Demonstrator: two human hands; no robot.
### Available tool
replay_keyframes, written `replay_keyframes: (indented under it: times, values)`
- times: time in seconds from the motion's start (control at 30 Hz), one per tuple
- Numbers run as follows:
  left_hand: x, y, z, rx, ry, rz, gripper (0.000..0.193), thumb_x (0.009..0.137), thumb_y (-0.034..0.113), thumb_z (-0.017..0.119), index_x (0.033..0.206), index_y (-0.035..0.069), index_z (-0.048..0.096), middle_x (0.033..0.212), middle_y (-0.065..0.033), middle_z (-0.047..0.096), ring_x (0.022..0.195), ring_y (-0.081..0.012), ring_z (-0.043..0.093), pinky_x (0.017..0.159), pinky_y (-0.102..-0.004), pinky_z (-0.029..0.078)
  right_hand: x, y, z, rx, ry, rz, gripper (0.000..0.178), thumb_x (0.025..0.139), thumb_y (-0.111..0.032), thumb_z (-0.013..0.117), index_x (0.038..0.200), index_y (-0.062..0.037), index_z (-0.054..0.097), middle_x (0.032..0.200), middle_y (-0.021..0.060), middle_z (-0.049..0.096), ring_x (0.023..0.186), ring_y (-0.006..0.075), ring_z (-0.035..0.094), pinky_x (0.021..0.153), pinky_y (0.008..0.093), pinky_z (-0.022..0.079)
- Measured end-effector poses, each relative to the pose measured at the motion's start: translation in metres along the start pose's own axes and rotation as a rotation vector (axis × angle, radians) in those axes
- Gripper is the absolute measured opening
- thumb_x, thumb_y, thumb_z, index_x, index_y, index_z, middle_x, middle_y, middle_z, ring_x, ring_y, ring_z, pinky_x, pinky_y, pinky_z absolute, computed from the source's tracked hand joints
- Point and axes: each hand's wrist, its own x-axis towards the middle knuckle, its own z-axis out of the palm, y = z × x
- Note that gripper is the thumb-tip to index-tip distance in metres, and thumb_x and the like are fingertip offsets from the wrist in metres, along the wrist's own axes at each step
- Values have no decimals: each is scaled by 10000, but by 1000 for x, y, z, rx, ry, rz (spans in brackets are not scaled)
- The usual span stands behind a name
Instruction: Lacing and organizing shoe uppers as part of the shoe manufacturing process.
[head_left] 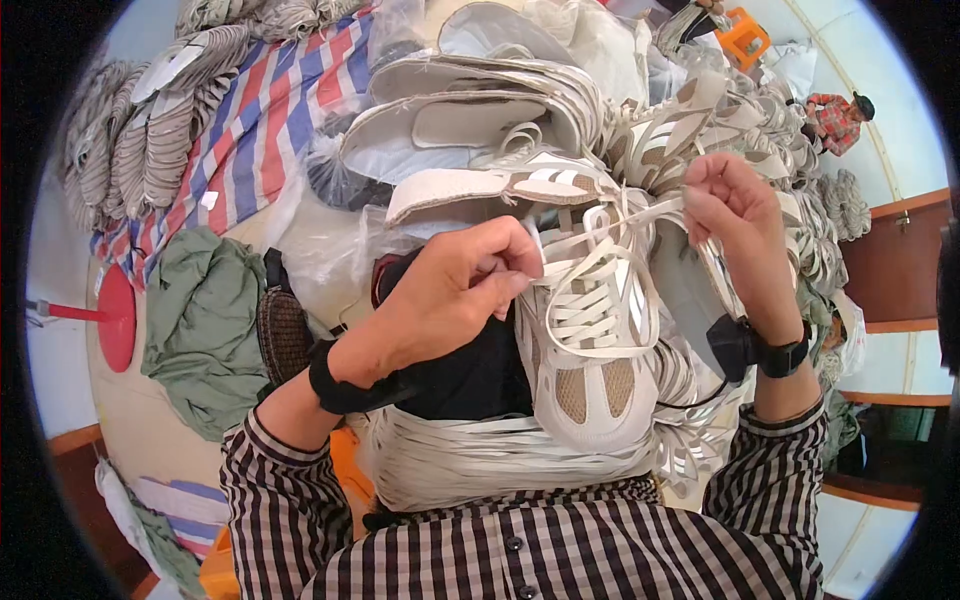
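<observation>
The head view looks closely down, rim unclear

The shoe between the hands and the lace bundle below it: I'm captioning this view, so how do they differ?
The shoe points its toe down the picture, whereas the lace bundle stretches across it. The shoe has tan mesh panels; the lace bundle shows plain whitish strands. Both are largely pale.

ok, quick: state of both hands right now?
Left hand: closed, thumb and fingers pinching white shoelace at the sneaker.
Right hand: closed, pinching white shoelace, raised off the sneaker.
</observation>
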Motion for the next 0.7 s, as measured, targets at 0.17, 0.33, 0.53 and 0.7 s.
replay_keyframes:
  times: [0.17, 0.33, 0.53, 0.7]
  values:
    - [-3, 1, -5, 16, 64, 23, 75, 851, -3, 568, 923, 10, 549, 786, 9, 545, 659, -41, 525, 574, -196, 435, -4, 3, 6, -848, -99, -510, 137, 800, 7, 570, 937, -4, 580, 766, 113, 586, 720, 234, 602, 642, 328, 473]
    - [4, 9, -9, 627, 86, 292, 140, 805, -22, 598, 935, 18, 566, 750, -83, 554, 637, -149, 543, 594, -267, 441, -5, -5, 3, -1223, 9, -659, 208, 776, 27, 545, 973, -14, 598, 816, 155, 614, 765, 340, 606, 674, 386, 484]
    - [9, 2, 0, 543, 115, 395, 177, 797, -41, 578, 961, 21, 594, 764, -108, 569, 626, -190, 538, 586, -285, 436, -7, 7, -3, -1157, 19, -586, 236, 786, 4, 541, 1013, -31, 589, 889, 139, 614, 809, 330, 612, 664, 401, 482]
    - [0, 12, 4, 584, 283, 303, 156, 794, -49, 575, 940, 2, 597, 800, -129, 592, 648, -205, 559, 596, -292, 448, -15, -10, 17, -989, 37, -503, 214, 787, -1, 571, 995, -45, 593, 886, 135, 605, 825, 327, 604, 669, 400, 478]
